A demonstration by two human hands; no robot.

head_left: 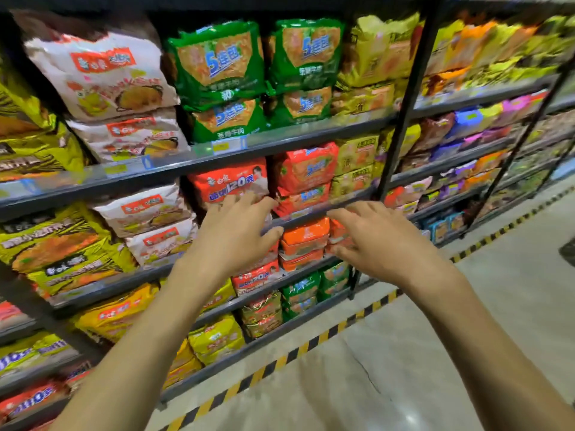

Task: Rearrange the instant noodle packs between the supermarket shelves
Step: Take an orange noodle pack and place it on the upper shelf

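Observation:
Stacked instant noodle multipacks fill the dark metal shelves. My left hand is spread with fingers apart in front of a red-orange pack marked 120, its fingertips touching the pack's lower edge. My right hand reaches in one shelf lower, fingers curled beside a stack of orange packs; its fingertips touch a pack at the stack's right, partly hidden by the hand. Neither hand has a pack lifted. Another red 120 pack lies below my left wrist.
Green packs and white packs sit on the upper shelf, yellow packs to the left. A black upright post divides the shelving bays. The grey floor with a yellow-black hazard stripe runs along the shelf base.

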